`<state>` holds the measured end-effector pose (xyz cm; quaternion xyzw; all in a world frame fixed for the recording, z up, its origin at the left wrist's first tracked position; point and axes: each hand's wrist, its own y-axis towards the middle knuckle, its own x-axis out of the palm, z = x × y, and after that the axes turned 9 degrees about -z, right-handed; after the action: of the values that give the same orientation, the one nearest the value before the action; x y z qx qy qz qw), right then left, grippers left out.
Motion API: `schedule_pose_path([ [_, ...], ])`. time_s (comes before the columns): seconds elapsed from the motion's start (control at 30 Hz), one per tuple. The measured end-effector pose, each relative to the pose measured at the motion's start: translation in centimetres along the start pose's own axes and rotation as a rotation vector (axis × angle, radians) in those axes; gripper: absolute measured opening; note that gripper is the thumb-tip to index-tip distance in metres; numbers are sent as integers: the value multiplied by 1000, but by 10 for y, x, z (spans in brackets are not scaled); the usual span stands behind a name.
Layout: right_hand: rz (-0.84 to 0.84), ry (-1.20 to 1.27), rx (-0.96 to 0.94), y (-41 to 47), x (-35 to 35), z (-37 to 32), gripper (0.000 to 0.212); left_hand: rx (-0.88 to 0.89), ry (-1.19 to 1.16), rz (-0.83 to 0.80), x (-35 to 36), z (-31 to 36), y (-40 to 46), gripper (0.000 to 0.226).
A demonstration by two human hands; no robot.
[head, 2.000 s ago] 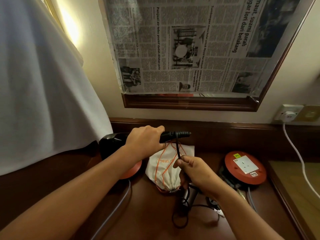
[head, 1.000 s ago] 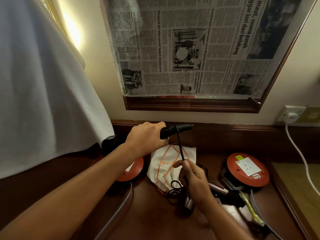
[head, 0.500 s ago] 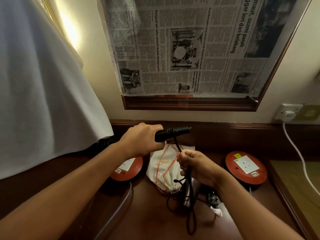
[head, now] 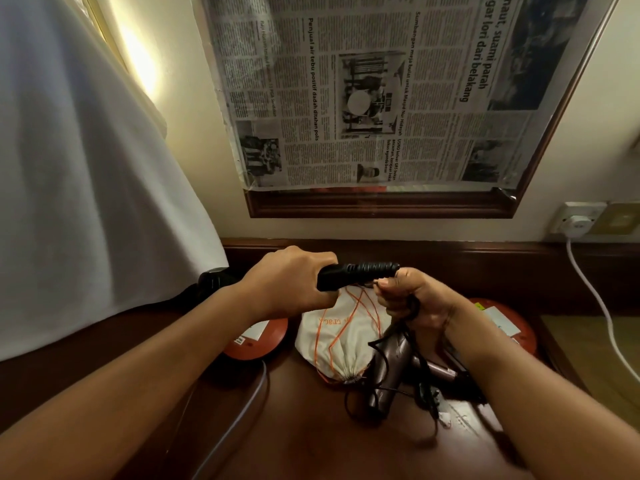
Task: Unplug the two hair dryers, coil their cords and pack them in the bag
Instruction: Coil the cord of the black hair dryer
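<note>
Right now the left hand is wrapped tight around the handle of the black hair dryer, holding it up above the table. Its handle lies sideways, with the ribbed end pointing to the right, and the dryer's big end is tucked behind the left wrist. The right hand is just beside that ribbed end, almost touching it, and its fingers are curled around the black cord. So the cord hand is the near one, and I think the next wrap has to go around that sideways handle, close to the left fist. More loose cord lies on the table below the right arm, so the coiling looks only partly done. The second hair dryer, a brownish one, lies on the table under the right hand, with its own thin cord spread around it. The white bag with orange strings lies flat between the two arms, its pulled-shut mouth toward the person. Two round red sockets sit on the table, one on each side
</note>
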<state>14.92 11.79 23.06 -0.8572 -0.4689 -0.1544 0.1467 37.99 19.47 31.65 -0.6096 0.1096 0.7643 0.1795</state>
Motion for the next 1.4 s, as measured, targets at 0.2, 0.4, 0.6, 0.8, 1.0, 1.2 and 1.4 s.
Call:
schedule_pose_path([
  [0.2,110,-289,92,-2,-2,-37,16,-14,124,-71,4,10,-3,20],
  [0.4,212,-897,58,-5,26,-72,6,-49,290,-134,16,14,-4,29],
  [0.6,240,-1333,17,-3,46,-78,8,-73,337,-160,22,20,-1,35],
  [0.8,253,-1525,6,-6,55,-70,12,-71,315,-155,35,20,4,26],
  [1.0,306,-1618,132,-6,65,-52,13,-152,295,-134,49,10,16,23],
  [1.2,393,-1225,146,-15,72,-17,24,-263,280,-124,59,-5,24,30],
  [1.4,368,-229,104,-29,74,21,20,-282,248,-25,63,-3,24,31],
])
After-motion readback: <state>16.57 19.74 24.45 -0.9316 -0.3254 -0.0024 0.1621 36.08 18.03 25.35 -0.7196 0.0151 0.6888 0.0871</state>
